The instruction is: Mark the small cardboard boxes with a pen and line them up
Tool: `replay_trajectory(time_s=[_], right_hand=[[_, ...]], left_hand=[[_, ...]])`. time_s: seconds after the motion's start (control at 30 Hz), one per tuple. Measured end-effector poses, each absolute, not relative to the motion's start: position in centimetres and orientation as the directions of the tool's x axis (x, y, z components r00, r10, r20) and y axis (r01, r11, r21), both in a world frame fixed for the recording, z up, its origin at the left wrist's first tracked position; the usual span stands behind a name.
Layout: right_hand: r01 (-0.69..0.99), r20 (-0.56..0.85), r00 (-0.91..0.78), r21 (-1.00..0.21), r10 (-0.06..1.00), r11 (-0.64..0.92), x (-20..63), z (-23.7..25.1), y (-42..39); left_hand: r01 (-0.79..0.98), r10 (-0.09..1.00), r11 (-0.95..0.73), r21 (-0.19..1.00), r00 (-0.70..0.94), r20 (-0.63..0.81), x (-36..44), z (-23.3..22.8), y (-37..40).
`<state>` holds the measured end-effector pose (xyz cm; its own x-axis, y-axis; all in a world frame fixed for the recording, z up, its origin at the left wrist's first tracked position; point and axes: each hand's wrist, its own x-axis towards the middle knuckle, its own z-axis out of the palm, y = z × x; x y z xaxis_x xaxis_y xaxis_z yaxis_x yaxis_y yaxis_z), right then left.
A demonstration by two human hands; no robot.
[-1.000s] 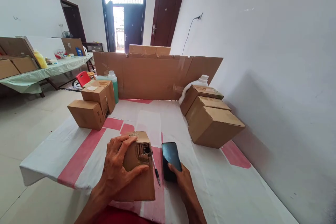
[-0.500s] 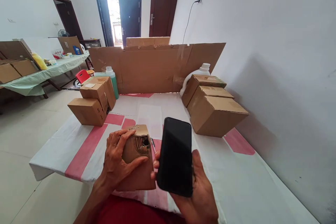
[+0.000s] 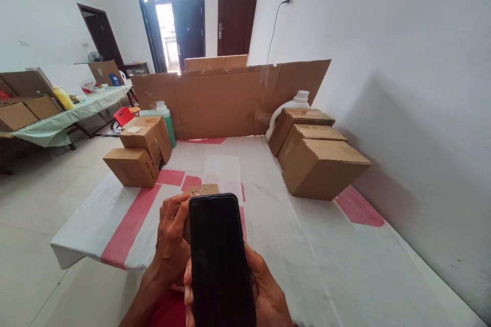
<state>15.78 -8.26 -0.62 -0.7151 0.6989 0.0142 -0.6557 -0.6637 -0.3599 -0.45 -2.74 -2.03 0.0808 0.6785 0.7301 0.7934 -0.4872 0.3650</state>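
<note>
In my right hand (image 3: 268, 288) is a black smartphone (image 3: 220, 260), held upright with its dark screen towards me. The fingers wrap its left edge and the thumb lies along its right edge. My left hand (image 3: 171, 230) grips a small brown cardboard box (image 3: 206, 190) at the table's near side. Only the box's far top edge and a strip beside the fingers show, since the phone covers the rest. The phone also hides my left thumb and fingertips.
A white and pink cloth (image 3: 126, 227) covers the table. Brown boxes (image 3: 132, 166) and a green bottle (image 3: 169, 125) stand left; more boxes (image 3: 326, 171) and a white jug (image 3: 301, 98) stand right, by the wall. A cardboard panel (image 3: 218, 104) spans the back.
My right hand has brought the smartphone left and closer, so it now covers most of the box and its torn hole. My left hand stays at the box. The view has shifted slightly.
</note>
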Motion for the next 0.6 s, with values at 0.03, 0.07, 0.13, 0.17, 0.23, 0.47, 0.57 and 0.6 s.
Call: replay_trajectory(time_s=[0.03,0.07,0.13,0.17,0.23,0.47,0.57,0.6], right_hand=[[-0.66,0.02,-0.714,-0.352,0.7,-0.664,15.61,-0.97,-8.24],[-0.671,0.027,-0.707,-0.342,0.707,-0.658,15.44,-1.23,-8.22],[-0.684,0.031,-0.697,-0.328,0.717,-0.651,15.19,-1.5,-8.15],[-0.684,0.026,-0.696,-0.329,0.718,-0.651,15.13,-1.52,-8.12],[-0.674,0.01,-0.698,-0.344,0.716,-0.653,15.1,-1.47,-8.07],[-0.683,0.028,-0.682,-0.381,0.731,-0.623,14.99,-1.94,-8.23],[-0.669,-0.018,-0.683,-0.385,0.73,-0.636,15.31,-1.61,-8.56],[-0.665,-0.033,-0.682,-0.387,0.73,-0.639,15.55,-1.33,-8.64]], left_hand=[[0.794,0.676,-0.489,0.36,0.085,0.732,-0.45,-2.05,-2.76],[0.796,0.675,-0.49,0.355,0.089,0.733,-0.46,-2.08,-2.76],[0.801,0.676,-0.488,0.347,0.095,0.731,-0.47,-2.2,-2.74],[0.803,0.678,-0.486,0.344,0.098,0.729,-0.5,-2.29,-2.71],[0.809,0.676,-0.485,0.334,0.105,0.729,-0.63,-2.5,-2.61],[0.812,0.679,-0.498,0.304,0.148,0.719,-0.98,-2.37,-2.56],[0.805,0.706,-0.469,0.362,0.096,0.701,-0.42,-1.88,-2.95],[0.803,0.716,-0.46,0.379,0.084,0.693,-0.25,-1.73,-3.05]])
